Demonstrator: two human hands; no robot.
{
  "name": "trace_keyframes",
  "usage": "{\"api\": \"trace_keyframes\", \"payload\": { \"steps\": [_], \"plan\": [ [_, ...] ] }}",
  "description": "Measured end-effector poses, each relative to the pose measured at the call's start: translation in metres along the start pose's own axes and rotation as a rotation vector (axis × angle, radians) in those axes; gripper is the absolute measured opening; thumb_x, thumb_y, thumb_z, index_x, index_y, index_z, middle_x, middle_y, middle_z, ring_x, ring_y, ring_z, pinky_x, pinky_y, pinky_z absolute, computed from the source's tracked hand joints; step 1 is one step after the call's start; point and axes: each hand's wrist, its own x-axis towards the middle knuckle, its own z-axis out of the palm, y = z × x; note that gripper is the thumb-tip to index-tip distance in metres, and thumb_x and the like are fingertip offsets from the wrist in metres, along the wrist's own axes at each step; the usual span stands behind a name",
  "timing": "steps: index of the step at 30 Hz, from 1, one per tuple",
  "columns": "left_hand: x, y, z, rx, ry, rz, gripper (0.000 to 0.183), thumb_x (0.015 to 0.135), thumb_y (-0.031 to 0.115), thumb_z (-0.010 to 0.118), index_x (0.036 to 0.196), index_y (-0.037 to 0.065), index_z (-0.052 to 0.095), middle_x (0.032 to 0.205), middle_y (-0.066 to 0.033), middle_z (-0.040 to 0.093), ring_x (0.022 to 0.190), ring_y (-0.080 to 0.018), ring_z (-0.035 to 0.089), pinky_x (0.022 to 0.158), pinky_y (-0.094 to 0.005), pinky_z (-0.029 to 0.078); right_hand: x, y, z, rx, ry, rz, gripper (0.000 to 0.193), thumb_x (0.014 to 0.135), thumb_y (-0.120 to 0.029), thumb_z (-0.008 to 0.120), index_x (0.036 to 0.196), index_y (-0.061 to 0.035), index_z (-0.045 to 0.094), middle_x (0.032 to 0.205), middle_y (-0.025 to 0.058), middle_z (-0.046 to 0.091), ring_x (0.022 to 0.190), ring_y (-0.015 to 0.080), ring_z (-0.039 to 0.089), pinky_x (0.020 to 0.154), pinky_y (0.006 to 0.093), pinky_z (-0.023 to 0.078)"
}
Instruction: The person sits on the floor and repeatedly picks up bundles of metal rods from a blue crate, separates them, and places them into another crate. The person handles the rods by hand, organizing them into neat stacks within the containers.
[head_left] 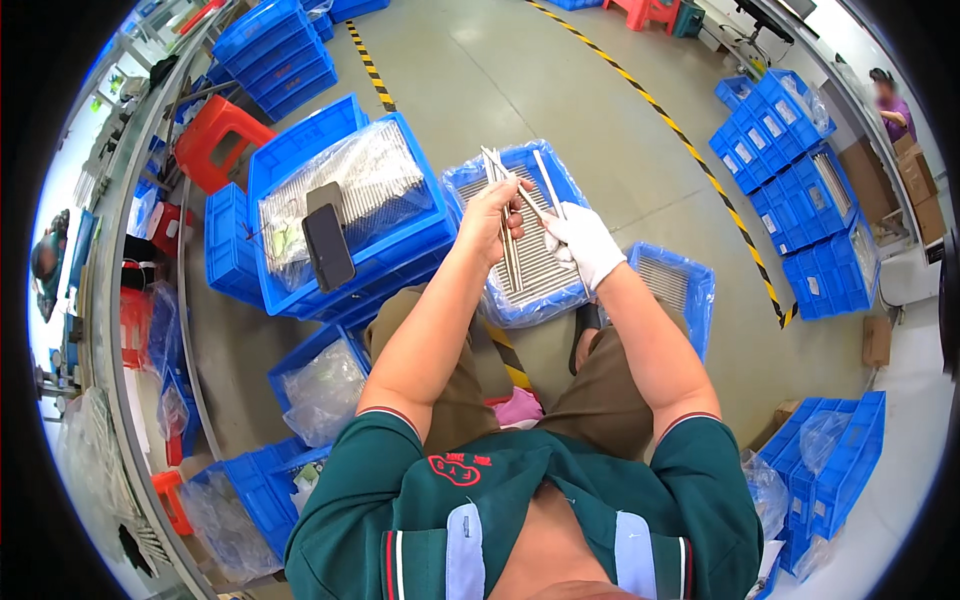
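Observation:
My left hand (492, 215) is bare and grips a bundle of thin metal rods (508, 235) that stick out above and below the fist. My right hand (583, 240), in a white glove, pinches one or two more rods (545, 180) beside the bundle. Both hands hover over a blue crate (560, 180) lined with clear plastic and filled with rows of the same rods. I sit with my knees apart, the crate just beyond them on the floor.
A stacked blue crate (405, 255) at my left holds bagged rods with a dark phone (327, 245) on top. Another crate (690, 290) sits by my right knee. More blue crates (800, 190) stand far right, a red stool (215, 135) at left. Yellow-black floor tape (690, 150) runs diagonally.

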Motion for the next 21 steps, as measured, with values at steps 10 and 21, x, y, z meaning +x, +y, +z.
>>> {"api": "trace_keyframes", "payload": {
  "steps": [10, 21],
  "plan": [
    [-0.012, -0.013, 0.017, 0.072, -0.053, 0.043, 0.02, 0.093, 0.025, 0.053, 0.094, 0.005, 0.057, 0.071, -0.0027, 0.055, 0.052, -0.006, 0.04, 0.043, -0.0208, 0.035, -0.002, 0.004, 0.01, 0.153, 0.064, -0.056, 0.009, 0.09, -0.013, 0.054, 0.087, -0.0047, 0.054, 0.063, 0.0045, 0.054, 0.042, 0.0087, 0.042, 0.035, 0.0225, 0.027],
    [-0.014, -0.018, 0.016, 0.044, -0.166, 0.078, 0.023, 0.093, 0.025, 0.052, 0.08, 0.007, 0.057, 0.06, 0.0037, 0.048, 0.046, -0.0043, 0.039, 0.04, -0.0198, 0.033, 0.01, 0.006, 0.009, -0.061, 0.081, -0.087, 0.023, 0.091, -0.024, 0.055, 0.095, -0.0015, 0.06, 0.07, 0.0076, 0.062, 0.049, 0.0159, 0.056, 0.043, 0.0263, 0.044]
  ]
}}
